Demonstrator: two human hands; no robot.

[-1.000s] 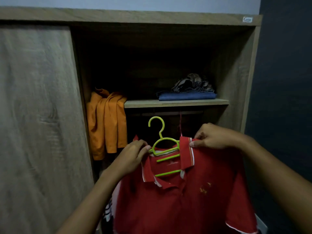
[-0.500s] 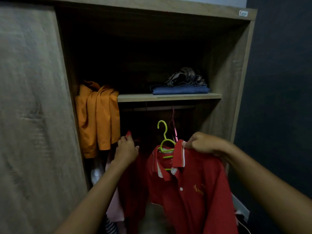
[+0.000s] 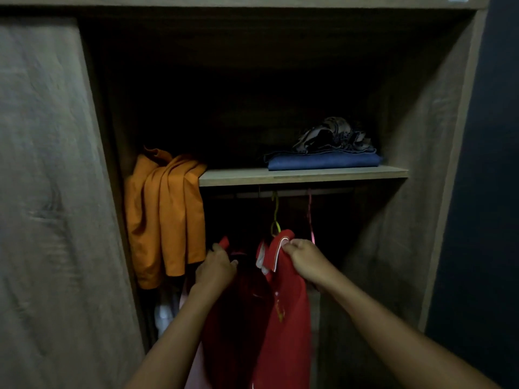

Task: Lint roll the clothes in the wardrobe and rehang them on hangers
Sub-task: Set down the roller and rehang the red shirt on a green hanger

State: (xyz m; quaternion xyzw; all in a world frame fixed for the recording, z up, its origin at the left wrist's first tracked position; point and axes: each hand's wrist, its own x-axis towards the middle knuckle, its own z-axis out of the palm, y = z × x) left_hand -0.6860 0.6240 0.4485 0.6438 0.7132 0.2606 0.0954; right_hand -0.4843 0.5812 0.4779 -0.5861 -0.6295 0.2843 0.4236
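Observation:
A red polo shirt (image 3: 286, 304) hangs edge-on from a green hanger (image 3: 275, 220) whose hook reaches the rail (image 3: 331, 193) under the shelf. My right hand (image 3: 304, 261) pinches the shirt's collar near the hanger. My left hand (image 3: 216, 266) grips the shoulder of a darker red garment (image 3: 238, 313) hanging just to the left. No lint roller is in view.
An orange garment (image 3: 165, 214) drapes over the left end of the wooden shelf (image 3: 303, 176). Folded blue cloth (image 3: 323, 161) with a patterned piece on top lies on the shelf. A pink hanger (image 3: 310, 217) hangs to the right. The sliding door (image 3: 47, 192) covers the left.
The red shirt on its green hanger has moved up and into the wardrobe to the rail and turned edge-on. My left hand left the shirt and took hold of the neighbouring red garment.

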